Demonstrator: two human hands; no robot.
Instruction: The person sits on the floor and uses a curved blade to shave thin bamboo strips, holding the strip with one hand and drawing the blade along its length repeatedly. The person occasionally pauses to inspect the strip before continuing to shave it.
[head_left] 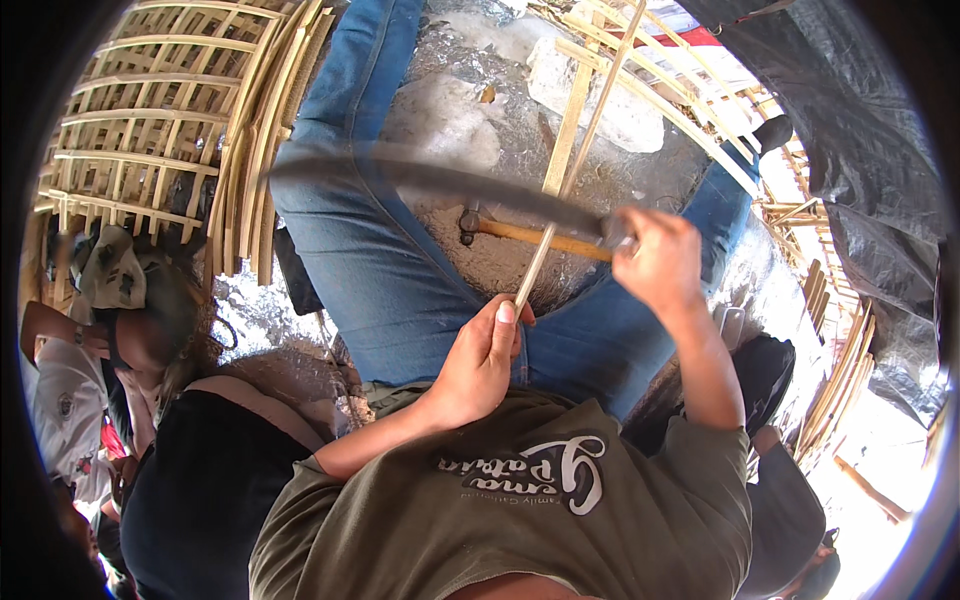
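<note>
My left hand is closed around the near end of a thin bamboo strip, thumb on top. The strip slants up and away between my legs toward the far right. In my right hand is the handle of a machete, gripped tightly. Its long dark blade reaches leftward over my left leg and crosses the strip; I cannot tell whether they touch. Motion blurs the blade. Below it on the ground lies a hammer with a wooden handle, partly hidden by the strip and my right hand.
My legs in blue jeans are spread on both sides. Woven bamboo panels stand at left, beside stacked slats. More bamboo strips lie at far right, near a dark tarp. Other people sit close at left.
</note>
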